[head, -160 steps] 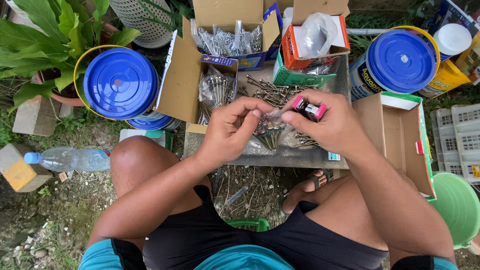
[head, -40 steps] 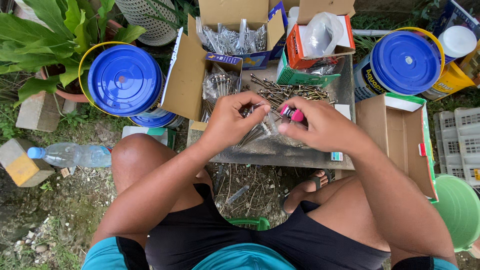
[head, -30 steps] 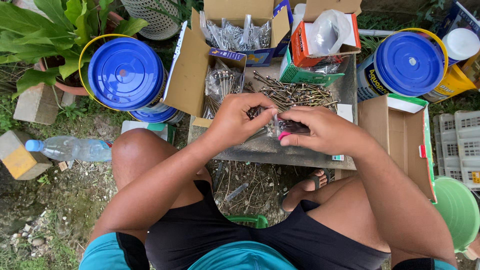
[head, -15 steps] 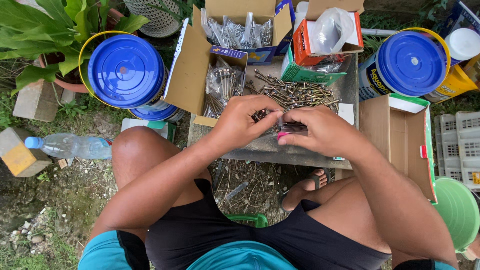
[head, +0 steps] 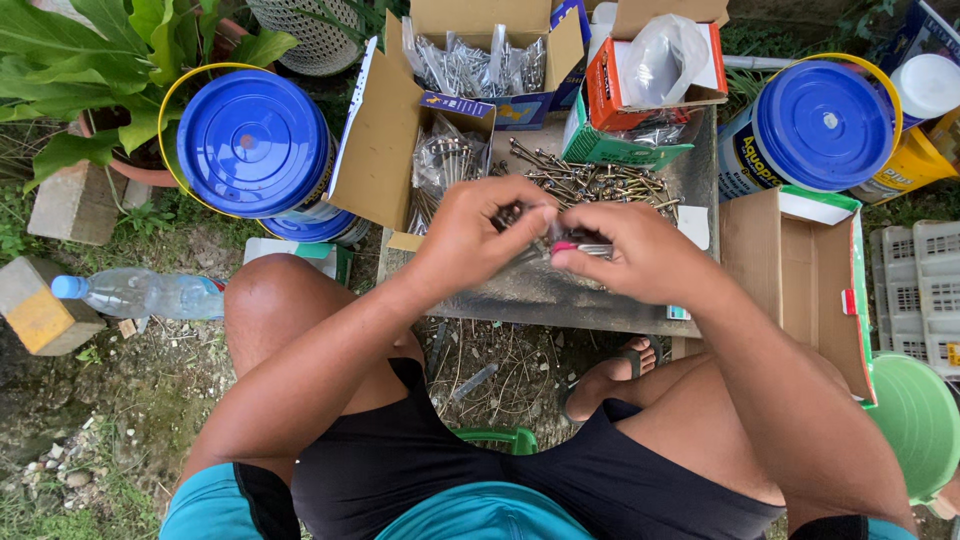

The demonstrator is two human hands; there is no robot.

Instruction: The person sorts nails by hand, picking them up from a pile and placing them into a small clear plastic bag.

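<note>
Steel screws [head: 585, 250] in a small bundle with a pink band, pinched between left hand [head: 478, 235] and right hand [head: 640, 252].

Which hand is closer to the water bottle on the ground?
Left. The left hand is over the table, on the water bottle side; the right hand is farther across.

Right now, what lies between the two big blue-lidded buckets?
In the head view, between the left bucket and right bucket: open cardboard boxes of bagged screws and a loose screw pile.
</note>
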